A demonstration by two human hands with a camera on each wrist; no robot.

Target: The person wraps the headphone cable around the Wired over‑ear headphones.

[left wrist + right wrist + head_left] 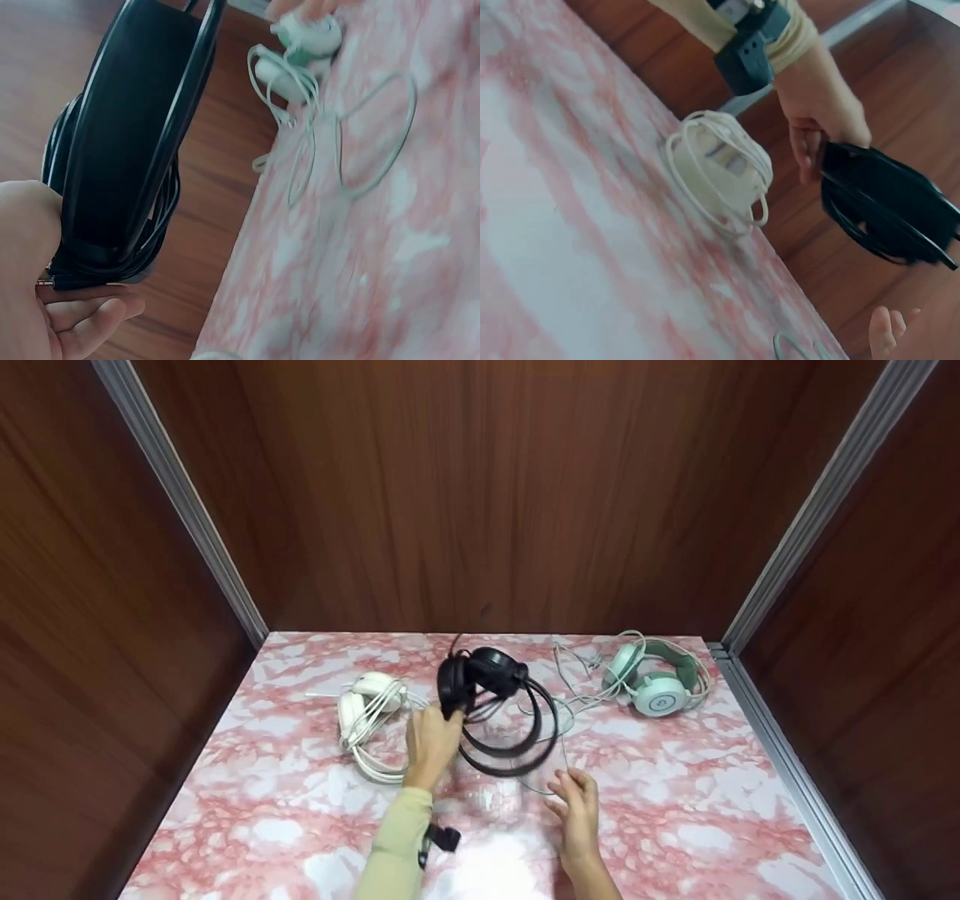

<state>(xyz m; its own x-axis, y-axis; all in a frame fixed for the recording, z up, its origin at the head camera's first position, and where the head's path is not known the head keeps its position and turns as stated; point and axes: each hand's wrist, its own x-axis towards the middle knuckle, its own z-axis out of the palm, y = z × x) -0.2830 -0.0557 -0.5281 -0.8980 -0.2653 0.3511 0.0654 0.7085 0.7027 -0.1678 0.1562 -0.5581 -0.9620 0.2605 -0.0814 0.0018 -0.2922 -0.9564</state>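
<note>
My left hand (433, 744) grips a pair of black headphones (495, 671) by an ear cup, thumb on one side and fingers on the other. Held up off the table, the headphones have their headband arcs turned toward me. In the left wrist view, a black cable is bundled around the headphones (135, 127), with a metal plug by the thumb. To the right of the headband, my right hand (577, 814) is raised with loosely bent fingers and holds nothing visible. A thin pale cable passes by its fingertips; whether they touch cannot be told.
White headphones (349, 720) wrapped in their cable lie left of my left hand. White-and-green headphones (660, 694) lie at the back right, their pale cable (568, 712) looping toward the middle. Brown wood-look panels (480, 495) enclose the pink-and-white marbled table (277, 829) on three sides.
</note>
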